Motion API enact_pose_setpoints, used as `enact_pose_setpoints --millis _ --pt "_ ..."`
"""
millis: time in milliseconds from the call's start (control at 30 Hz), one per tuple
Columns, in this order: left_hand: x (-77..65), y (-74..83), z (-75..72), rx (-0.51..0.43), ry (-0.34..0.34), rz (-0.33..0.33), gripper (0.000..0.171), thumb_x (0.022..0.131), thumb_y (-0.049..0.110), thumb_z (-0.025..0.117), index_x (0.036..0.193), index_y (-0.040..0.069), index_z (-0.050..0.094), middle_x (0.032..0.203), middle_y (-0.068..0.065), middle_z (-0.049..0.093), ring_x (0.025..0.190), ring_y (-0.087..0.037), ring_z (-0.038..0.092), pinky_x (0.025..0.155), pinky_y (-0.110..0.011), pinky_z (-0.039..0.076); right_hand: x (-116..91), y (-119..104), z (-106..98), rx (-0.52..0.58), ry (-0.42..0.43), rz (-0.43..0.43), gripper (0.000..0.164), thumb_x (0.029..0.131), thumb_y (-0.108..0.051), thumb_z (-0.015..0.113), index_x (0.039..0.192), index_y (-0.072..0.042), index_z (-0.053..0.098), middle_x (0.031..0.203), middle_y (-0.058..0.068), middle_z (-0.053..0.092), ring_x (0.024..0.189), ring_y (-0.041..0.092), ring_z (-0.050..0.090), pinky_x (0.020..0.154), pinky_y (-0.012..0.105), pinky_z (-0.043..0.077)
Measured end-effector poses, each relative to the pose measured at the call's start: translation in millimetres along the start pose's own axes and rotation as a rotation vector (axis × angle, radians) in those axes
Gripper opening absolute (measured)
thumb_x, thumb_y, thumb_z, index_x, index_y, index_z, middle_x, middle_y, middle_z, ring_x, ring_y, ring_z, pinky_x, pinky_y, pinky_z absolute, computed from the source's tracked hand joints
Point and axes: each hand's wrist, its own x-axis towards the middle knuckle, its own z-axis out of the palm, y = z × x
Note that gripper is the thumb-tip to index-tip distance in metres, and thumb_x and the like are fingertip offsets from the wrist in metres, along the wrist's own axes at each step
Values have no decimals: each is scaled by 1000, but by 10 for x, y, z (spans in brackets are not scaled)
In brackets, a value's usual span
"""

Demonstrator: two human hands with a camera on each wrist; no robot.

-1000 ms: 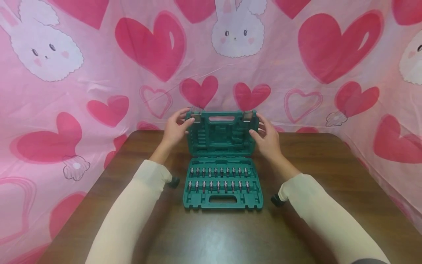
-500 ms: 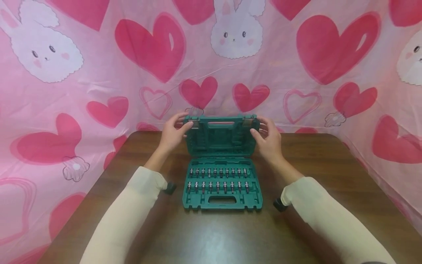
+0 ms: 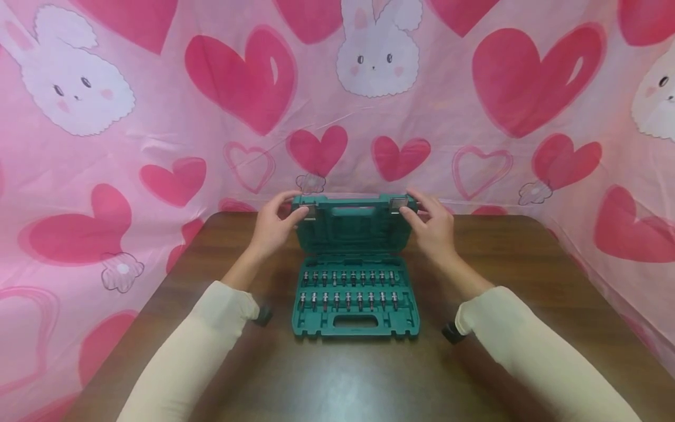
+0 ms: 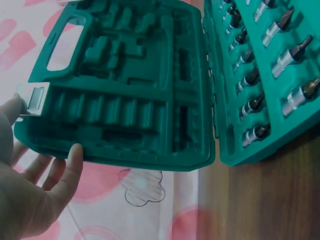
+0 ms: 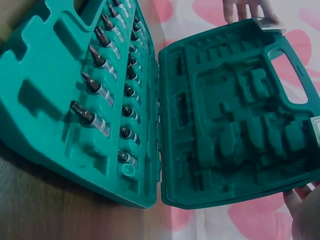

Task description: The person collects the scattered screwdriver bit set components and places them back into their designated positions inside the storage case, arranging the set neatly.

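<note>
An opened green bit socket case (image 3: pixel 316 323) lies on the table, its lid (image 3: pixel 353 231) raised at the back on the hinge. Two rows of silver bit sockets (image 3: pixel 348 301) with dark tips sit in the base; the lid's moulded recesses hold nothing. My left hand (image 3: pixel 271 227) holds the lid's left upper corner, its thumb by a metal latch (image 4: pixel 35 99) in the left wrist view. At the right upper corner my right hand (image 3: pixel 435 230) grips the lid, thumb at the other latch (image 3: pixel 399 203). Fingers of both hands are partly hidden behind the lid.
The brown wooden table (image 3: pixel 337 375) extends around the case. Behind and beside it hangs a pink cloth (image 3: pixel 443 88) with hearts and rabbits. A black band piece (image 3: pixel 452 332) shows at the right cuff, another (image 3: pixel 263 316) at the left.
The lid's top edge has tipped forward and down toward the base, with both hands moving along on its corners. The base and its sockets have stayed in place.
</note>
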Motion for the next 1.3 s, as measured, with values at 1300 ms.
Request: enact_pose_setpoints --millis 1300 --pt "-392 72 -28 65 -35 -32 34 92 35 67 115 11 64 105 -5 57 95 -23 54 76 -39 53 -363 -310 -298 -93 -279 225 46 94 -39 64 136 -22 59 125 9 62 104 27 53 79 49 50"
